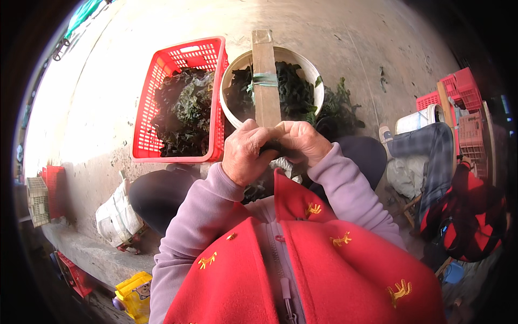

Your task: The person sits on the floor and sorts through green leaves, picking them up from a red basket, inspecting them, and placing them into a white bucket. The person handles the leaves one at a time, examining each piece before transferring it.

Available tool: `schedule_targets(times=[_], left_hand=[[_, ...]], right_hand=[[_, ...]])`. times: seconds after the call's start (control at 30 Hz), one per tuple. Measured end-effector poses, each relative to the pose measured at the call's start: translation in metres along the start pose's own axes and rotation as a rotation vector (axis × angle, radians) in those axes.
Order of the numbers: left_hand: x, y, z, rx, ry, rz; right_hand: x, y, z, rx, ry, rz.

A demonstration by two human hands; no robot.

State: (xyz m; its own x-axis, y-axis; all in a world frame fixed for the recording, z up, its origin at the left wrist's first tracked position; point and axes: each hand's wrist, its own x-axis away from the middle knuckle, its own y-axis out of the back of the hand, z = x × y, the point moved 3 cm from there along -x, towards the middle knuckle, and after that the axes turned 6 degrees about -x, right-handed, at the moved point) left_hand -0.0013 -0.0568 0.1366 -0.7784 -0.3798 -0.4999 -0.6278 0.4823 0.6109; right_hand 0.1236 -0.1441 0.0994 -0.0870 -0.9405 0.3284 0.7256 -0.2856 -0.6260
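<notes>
My left hand [245, 152] and my right hand [304, 139] are close together in front of my chest, fingers pinching a dark piece of leafy seaweed [272, 146]. Most of that piece is hidden by the fingers and thumbs. Just beyond my hands, a wooden plank [265, 97] wrapped with a green plastic strip [265, 79] lies across a white bucket [318, 95]. Dark green seaweed [293, 91] fills much of the bucket. To its left, a red plastic crate [139, 137] holds a heap of brownish-green seaweed [188, 109]. More dark leaves show below my hands, partly covered.
Loose seaweed [342, 105] lies on the concrete floor [319, 24] right of the bucket. A white sack [117, 214] is at my left, near a concrete ledge [89, 253] and a yellow bag [135, 295]. At right sits another person [465, 214] by stacked red crates [471, 125].
</notes>
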Motion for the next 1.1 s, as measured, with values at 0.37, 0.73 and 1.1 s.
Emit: schedule_targets(times=[0.37,0.73,1.1], left_hand=[[0.020,-0.030,0.049,0.963,0.757,0.071],[0.015,-0.011,0.046,1.144,0.565,-0.040],[0.015,-0.004,0.029,0.292,0.410,0.084]], right_hand=[[0.000,-0.005,-0.014,0.220,0.092,-0.182],[0.004,-0.011,-0.019,-0.214,-0.081,0.165],[0.006,-0.016,-0.009,0.004,0.042,-0.096]])
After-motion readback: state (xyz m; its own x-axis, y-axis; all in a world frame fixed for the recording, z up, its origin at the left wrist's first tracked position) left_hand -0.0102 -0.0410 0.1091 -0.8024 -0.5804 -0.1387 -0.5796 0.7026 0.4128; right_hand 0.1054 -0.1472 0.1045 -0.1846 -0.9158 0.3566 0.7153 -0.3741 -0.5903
